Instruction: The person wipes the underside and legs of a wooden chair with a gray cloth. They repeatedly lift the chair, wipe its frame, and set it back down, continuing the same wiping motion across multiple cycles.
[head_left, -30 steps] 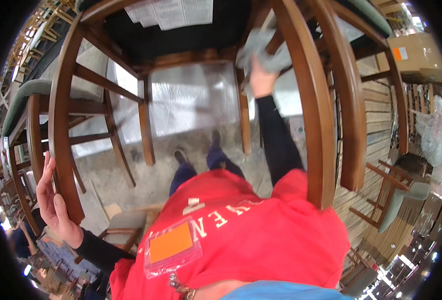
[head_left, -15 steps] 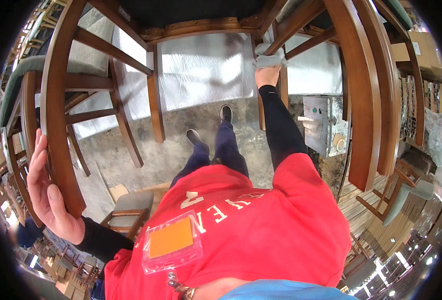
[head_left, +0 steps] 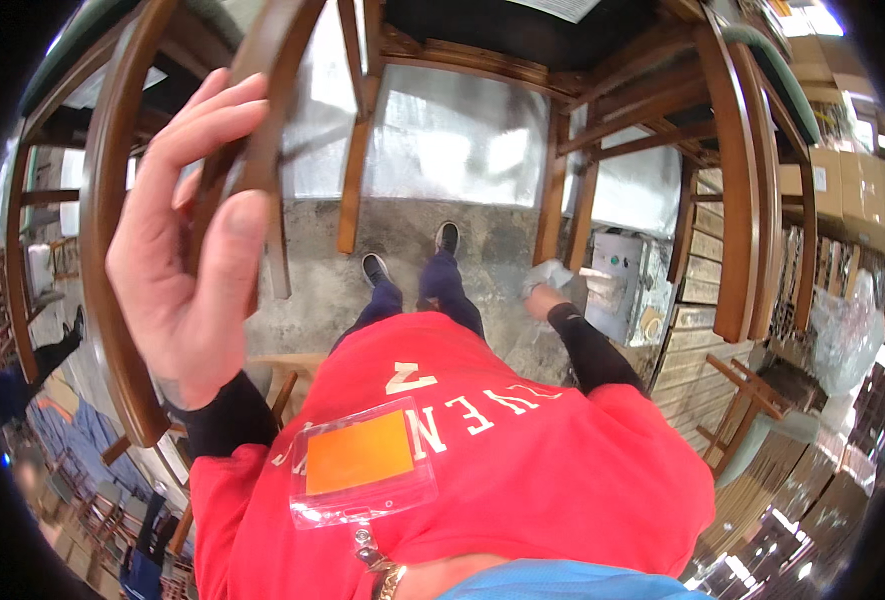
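A dark-framed wooden chair (head_left: 468, 63) is seen ahead of the torso, the black underside of its seat turned toward the wearer. Its left-hand chair leg (head_left: 283, 55) is met by the left hand (head_left: 188, 250), whose fingers and thumb are curved about the wood; whether it is tightly clasped cannot be told. A pale grey cloth (head_left: 553, 273) is clasped in the right hand (head_left: 541, 301), which is held low, just beside a lower leg end. To its right, a grey control box (head_left: 613, 285) is seen. Silvery sheeting (head_left: 453, 140) is spread behind the frame, above the concrete floor (head_left: 308, 250). Cardboard boxes (head_left: 863, 190) are stacked at far right.
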{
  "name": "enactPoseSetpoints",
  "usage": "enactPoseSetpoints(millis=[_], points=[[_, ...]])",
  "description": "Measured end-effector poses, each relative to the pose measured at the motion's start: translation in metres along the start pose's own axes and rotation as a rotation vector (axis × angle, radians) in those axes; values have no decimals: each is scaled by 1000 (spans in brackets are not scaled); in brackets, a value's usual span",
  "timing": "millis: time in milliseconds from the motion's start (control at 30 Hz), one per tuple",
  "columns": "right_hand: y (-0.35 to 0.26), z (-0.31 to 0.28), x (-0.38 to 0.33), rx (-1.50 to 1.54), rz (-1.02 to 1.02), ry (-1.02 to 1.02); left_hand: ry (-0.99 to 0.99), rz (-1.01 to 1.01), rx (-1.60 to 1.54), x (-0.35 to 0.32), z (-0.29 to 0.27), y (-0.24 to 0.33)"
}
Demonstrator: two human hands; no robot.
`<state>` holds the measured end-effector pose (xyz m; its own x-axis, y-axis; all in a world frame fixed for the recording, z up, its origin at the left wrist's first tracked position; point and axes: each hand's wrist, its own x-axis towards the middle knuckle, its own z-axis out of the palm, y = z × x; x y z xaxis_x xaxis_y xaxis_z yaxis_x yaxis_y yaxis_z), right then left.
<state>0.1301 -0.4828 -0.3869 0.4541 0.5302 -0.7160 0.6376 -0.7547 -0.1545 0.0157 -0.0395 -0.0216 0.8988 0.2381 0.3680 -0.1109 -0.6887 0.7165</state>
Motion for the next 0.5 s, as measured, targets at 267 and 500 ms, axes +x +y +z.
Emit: enactPoseSetpoints(millis=[267, 500], points=[[-199, -188, 157, 325, -363, 855, -59, 235, -22, -5, -15, -27], [-280, -80, 165, 356, -473, 671, -88, 88, 25, 0, -11, -3]])
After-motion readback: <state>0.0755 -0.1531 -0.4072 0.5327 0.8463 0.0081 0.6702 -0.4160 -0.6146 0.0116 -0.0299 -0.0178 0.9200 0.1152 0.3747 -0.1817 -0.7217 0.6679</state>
